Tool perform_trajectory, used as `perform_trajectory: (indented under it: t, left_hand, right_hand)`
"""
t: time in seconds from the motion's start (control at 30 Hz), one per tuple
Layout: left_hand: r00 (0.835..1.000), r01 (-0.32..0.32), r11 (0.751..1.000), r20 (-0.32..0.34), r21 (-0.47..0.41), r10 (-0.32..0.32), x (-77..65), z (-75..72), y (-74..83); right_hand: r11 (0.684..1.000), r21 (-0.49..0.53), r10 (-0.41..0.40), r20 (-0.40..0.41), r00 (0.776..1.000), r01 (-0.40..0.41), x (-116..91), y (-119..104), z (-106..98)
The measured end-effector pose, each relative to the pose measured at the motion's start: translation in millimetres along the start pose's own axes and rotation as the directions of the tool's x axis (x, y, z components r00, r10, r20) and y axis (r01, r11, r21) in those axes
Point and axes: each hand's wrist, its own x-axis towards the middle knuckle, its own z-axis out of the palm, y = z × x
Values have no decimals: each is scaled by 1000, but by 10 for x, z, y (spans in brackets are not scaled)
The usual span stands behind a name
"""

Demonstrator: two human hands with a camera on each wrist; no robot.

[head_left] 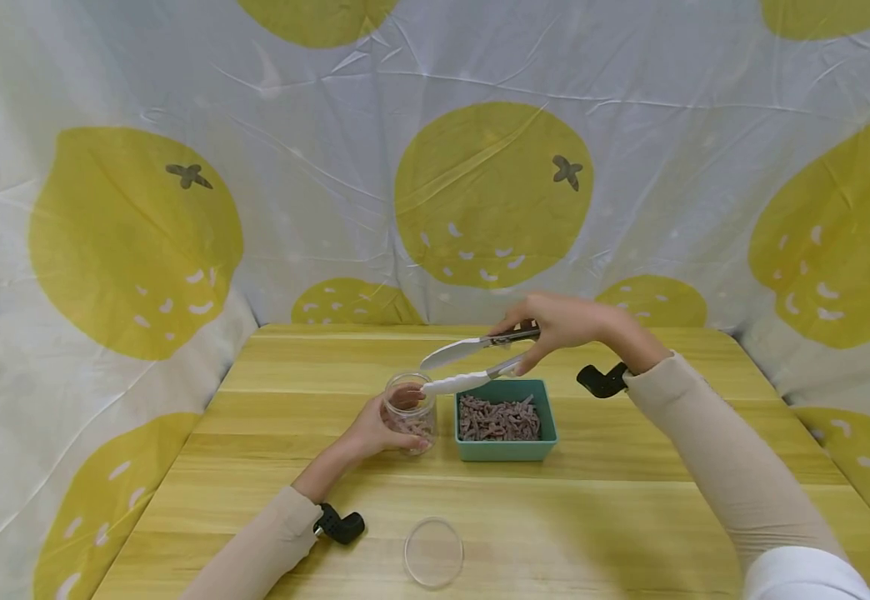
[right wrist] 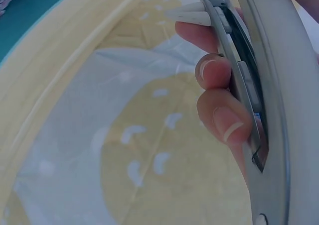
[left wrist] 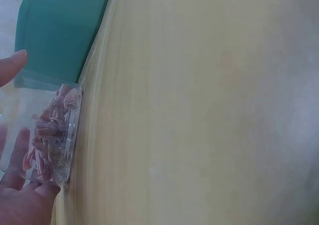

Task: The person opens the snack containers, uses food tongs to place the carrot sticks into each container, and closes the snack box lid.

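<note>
My left hand [head_left: 371, 431] grips a clear jar [head_left: 422, 425] from its left side, thumb in front. Purplish-brown strips [left wrist: 50, 130] lie in the bottom of the jar. In my right hand [head_left: 558, 323] are tongs [head_left: 513, 335] with white tips, their two arms spread apart. The lower tip is beside the jar's mouth and the upper one sits higher; I see no strip between them. Just right of the jar stands a green rectangular box [head_left: 506, 451], holding many more strips [head_left: 498, 418]. Right-hand fingers [right wrist: 224, 118] curl on the tongs' handle in the right wrist view.
A clear round lid [head_left: 433, 552] lies on the wooden table [head_left: 592, 533] near its front edge. Behind the table hangs a white cloth [head_left: 315, 167] with yellow lemons. Each wrist carries a black camera mount [head_left: 341, 525].
</note>
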Motion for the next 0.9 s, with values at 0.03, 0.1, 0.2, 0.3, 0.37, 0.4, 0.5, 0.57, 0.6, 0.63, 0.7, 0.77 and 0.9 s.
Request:
perform_trajectory:
  t: [0.03,0.1,0.2,0.3,0.37,0.4,0.5,0.57,0.6,0.63,0.7,0.77,0.9]
  left_hand:
    - [1000,-4,1000,3,-5,4,1,1,0]
    - [1000,-4,1000,5,-17,4,2,2,4]
    - [1000,8,1000,5,-14,-8,-2,1,9]
    - [1000,11,1000,6,-9,-11,-1,6,16]
    - [1000,7,1000,7,-6,-7,-1,7,19]
    - [1000,6,1000,8,-6,-6,0,9,20]
    - [1000,3,1000,10,-8,-3,0,12,15]
    - [1000,4,1000,9,-8,-4,-1,11,11]
    - [1000,3,1000,10,-10,-3,-1,10,10]
    - [1000,3,1000,10,-11,-3,-1,9,10]
    - [1000,2,1000,13,-14,-2,-2,6,13]
    - [1000,0,1000,16,-16,1,-3,6,18]
    - [1000,-1,1000,16,-20,2,-5,8,20]
  right_hand:
    - [1000,3,2,-5,1000,-2,-38,24,11]
    - [1000,13,6,-7,1000,-6,-106,78,38]
    - [999,30,25,-4,1000,-24,-198,162,94]
    - [997,47,55,5,998,-55,-284,232,157]
    - [996,51,73,9,997,-73,-331,273,198]
    - [996,55,76,10,997,-76,-350,297,219]
    - [993,56,100,15,995,-101,-399,362,285]
    - [991,54,120,19,993,-121,-428,401,327]
    - [990,56,129,22,991,-130,-439,420,347]
    - [988,55,141,25,990,-142,-452,434,366]
    - [986,67,152,30,988,-154,-473,462,399]
    - [984,81,155,33,987,-157,-491,483,426]
    - [983,86,162,33,986,-164,-518,508,464]
